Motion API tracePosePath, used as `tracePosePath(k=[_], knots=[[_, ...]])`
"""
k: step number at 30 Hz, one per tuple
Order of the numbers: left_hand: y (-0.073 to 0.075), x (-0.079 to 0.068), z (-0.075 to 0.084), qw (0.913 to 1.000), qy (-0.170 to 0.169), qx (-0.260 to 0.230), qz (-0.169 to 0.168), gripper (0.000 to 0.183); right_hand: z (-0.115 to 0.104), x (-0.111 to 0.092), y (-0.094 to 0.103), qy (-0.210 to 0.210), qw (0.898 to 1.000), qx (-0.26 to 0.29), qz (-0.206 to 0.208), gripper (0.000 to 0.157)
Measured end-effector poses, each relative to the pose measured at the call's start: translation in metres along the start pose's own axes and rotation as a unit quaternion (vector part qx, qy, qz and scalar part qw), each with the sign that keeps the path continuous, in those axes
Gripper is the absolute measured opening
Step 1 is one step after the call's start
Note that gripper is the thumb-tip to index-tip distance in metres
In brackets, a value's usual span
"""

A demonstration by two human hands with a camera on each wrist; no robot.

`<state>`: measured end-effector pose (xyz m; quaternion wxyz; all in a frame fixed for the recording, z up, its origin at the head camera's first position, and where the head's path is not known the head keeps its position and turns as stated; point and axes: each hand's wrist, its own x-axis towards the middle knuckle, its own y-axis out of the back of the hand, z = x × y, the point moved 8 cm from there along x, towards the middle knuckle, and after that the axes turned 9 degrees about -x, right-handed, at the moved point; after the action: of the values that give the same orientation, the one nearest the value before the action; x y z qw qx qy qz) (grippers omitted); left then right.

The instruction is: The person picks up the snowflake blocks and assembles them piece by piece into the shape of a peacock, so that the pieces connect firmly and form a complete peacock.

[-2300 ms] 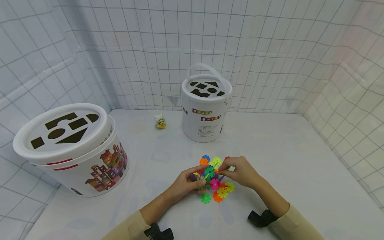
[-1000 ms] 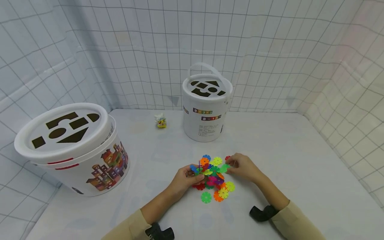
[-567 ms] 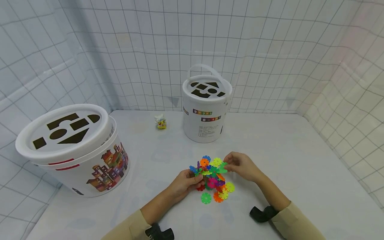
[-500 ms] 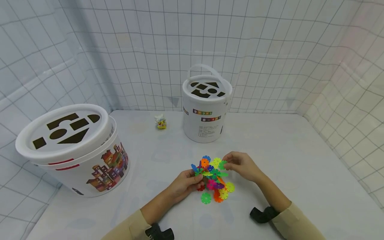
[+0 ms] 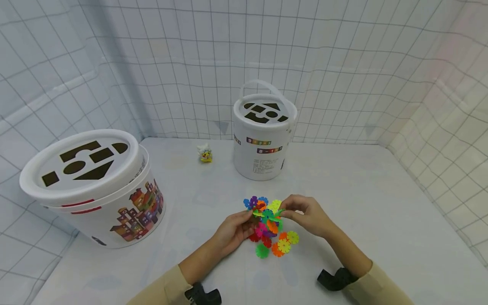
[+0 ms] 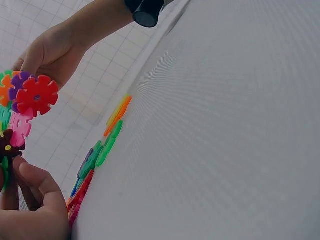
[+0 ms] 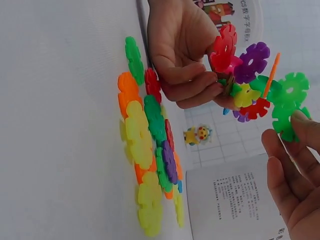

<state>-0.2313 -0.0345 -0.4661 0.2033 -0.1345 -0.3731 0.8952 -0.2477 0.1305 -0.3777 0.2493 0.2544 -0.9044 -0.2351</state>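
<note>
A: Fingers, right side: what state?
B: Those of the right hand [image 5: 306, 214] are clamped on a green disc [image 7: 286, 125], thumb pressing one face. Those of the left hand [image 5: 230, 233] curl on the left side of a disc cluster [image 5: 268, 216].

A: And the work between them?
B: The cluster is raised over the middle of the bench [image 5: 343, 178], well apart from its far edge. The green disc lies at the cluster's right side; whether a slot is engaged cannot be told.

A: Sound practice for this step, which looks like working a slotted joint?
B: Probably: grip close to the joint with the left fingers, keep slot facing slot with the discs crossed, and apply force straight along the slot. A slanted force could twist neighbouring discs loose.

A: Beyond the hands?
B: Loose discs [image 5: 286, 244] lie below the cluster, some overlapping. Toward the far edge stand a figurine [image 5: 205, 154], nearer the far-left corner, and a small bucket [image 5: 244, 156]. A large bucket [image 5: 114, 214] stands along the left edge.
</note>
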Motion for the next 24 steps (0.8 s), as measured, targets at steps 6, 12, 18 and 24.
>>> tracePosePath(k=[6, 12, 18, 24], knots=[[0.001, 0.0, -0.001, 0.9993, 0.017, -0.001, 0.032, 0.022, -0.003, -0.001, 0.001, -0.001, 1.0, 0.016, 0.022, 0.008], [0.0, 0.0, -0.002, 0.9992, 0.025, -0.008, 0.029, 0.028, -0.003, -0.001, 0.0, 0.002, 1.0, 0.005, 0.025, 0.008], [-0.002, -0.001, -0.001, 0.9994, 0.021, -0.005, 0.026, 0.026, -0.007, -0.002, -0.002, 0.023, 0.999, -0.041, 0.025, 0.008], [0.003, -0.001, -0.001, 0.9991, 0.016, 0.009, 0.039, 0.025, -0.022, -0.003, -0.004, 0.111, 0.984, -0.136, 0.038, 0.014]])
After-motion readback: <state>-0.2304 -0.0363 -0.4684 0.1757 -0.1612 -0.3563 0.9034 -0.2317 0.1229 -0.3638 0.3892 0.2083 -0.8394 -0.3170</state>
